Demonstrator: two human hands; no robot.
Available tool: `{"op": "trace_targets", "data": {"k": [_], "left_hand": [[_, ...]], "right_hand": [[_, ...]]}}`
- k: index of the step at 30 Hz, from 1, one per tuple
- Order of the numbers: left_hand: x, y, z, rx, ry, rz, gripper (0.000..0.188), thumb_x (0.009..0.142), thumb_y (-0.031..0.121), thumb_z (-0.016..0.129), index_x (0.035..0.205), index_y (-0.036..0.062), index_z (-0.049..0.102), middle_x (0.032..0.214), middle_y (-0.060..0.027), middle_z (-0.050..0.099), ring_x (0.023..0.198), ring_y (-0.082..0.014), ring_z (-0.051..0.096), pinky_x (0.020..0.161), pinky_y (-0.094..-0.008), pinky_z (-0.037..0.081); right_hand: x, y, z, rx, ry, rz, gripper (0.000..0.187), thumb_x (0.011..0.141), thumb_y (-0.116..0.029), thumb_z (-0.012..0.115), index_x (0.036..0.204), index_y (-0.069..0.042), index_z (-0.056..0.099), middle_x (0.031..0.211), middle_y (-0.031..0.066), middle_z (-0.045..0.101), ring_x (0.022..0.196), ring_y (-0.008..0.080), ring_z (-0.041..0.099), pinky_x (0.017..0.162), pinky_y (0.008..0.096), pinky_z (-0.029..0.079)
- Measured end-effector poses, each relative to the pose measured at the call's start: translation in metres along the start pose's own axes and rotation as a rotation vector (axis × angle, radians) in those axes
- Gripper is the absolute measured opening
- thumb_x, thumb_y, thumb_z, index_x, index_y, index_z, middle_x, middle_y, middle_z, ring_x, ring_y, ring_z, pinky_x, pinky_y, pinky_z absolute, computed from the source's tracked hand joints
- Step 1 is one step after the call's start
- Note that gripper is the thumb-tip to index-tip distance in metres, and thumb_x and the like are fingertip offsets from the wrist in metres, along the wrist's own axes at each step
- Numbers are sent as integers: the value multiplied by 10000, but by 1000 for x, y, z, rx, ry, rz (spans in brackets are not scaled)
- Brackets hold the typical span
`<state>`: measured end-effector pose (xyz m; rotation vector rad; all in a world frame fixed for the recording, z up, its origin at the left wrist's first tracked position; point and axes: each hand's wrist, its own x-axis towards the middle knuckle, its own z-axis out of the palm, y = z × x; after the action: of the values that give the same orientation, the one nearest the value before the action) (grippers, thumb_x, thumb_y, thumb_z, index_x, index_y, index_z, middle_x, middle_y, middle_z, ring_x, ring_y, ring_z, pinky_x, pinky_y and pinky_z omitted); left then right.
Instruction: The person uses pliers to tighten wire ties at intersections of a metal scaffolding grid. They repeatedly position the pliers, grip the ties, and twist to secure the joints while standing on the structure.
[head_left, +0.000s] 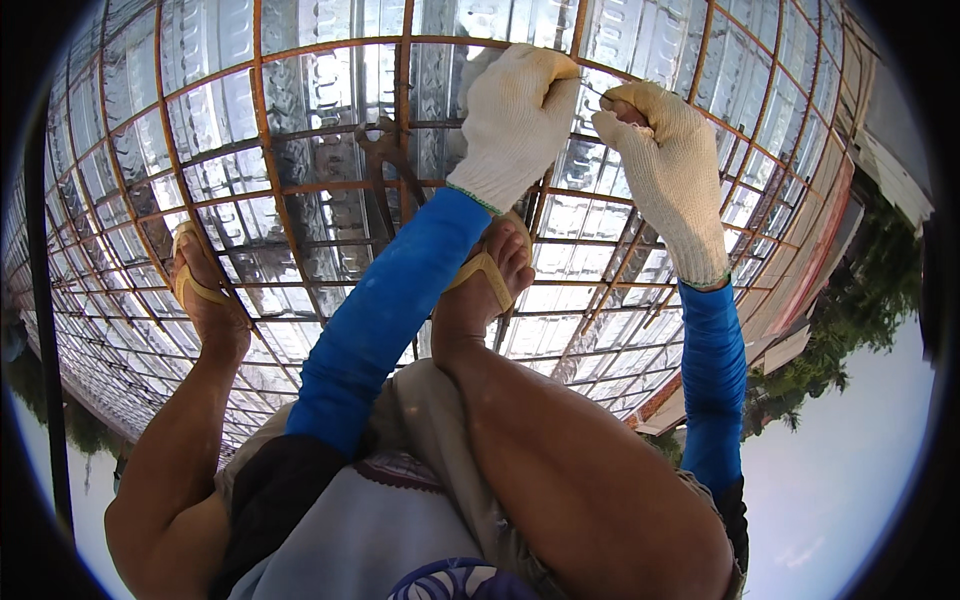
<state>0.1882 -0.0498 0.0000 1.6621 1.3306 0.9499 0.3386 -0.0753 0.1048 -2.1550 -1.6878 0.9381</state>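
Both my hands wear off-white knitted gloves with blue sleeves behind them. My left hand (518, 120) is closed in a fist over a rusty steel bar grid (407, 90). To its right, my right hand (670, 150) is closed in a pinch, with a bare fingertip showing through the glove. A short piece of thin dark wire (592, 90) spans the small gap between the two hands, its ends hidden in the fingers. Left of my left hand, a rusty pair of pincers (383, 155) lies on the bars, jaws pointing away from me, handles partly behind my sleeve.
Shiny corrugated metal sheeting (210, 110) lies beneath the grid. My feet, in yellow flip-flops (490, 275), stand on the grid at left and centre. A dark upright pole (45, 300) is at the far left. Boards (800, 290) and trees (850, 300) border the right side.
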Motion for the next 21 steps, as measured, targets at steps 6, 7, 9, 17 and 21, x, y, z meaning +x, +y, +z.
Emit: {"op": "trace_targets", "data": {"k": [6, 7, 9, 17, 21], "left_hand": [[-4, 2, -1, -43, 6, 24, 158, 912, 135, 806, 1067, 107, 810, 1023, -90, 753, 943, -284, 733, 795, -386, 596], [-7, 1, -1, -33, 12, 36, 170, 913, 134, 805, 1080, 106, 811, 1042, -96, 751, 956, -289, 732, 805, -387, 596], [-13, -1, -3, -15, 22, 61, 195, 914, 130, 802, 1107, 105, 812, 1078, -107, 747, 983, -300, 729, 823, -389, 594], [-1, -4, -9, 19, -83, 171, 190, 940, 143, 770, 1109, 69, 814, 1075, -104, 730, 970, -298, 721, 851, -391, 591], [6, -5, -9, 34, -117, 182, 175, 961, 164, 747, 1074, 48, 813, 1075, -103, 732, 969, -290, 729, 849, -391, 598]], "right_hand": [[-6, -12, -6, 17, -7, 62, 283, 943, -262, 752, 1100, -27, 765, 865, 122, 760, 760, 195, 733, 691, 361, 579], [-7, -16, -8, 25, -35, 96, 291, 942, -242, 760, 1130, -20, 765, 901, 113, 770, 802, 180, 732, 724, 347, 580], [-10, -20, -11, 41, -88, 164, 318, 940, -202, 774, 1190, -6, 767, 974, 93, 790, 885, 150, 729, 791, 317, 582], [6, -22, -15, -422, -77, -245, 274, 929, -249, 810, 1135, -77, 753, 937, 114, 774, 837, 253, 767, 718, 356, 598], [32, -19, -32, -695, 16, -575, 223, 936, -216, 788, 1135, -133, 734, 907, 85, 757, 838, 297, 762, 705, 396, 602]]}}
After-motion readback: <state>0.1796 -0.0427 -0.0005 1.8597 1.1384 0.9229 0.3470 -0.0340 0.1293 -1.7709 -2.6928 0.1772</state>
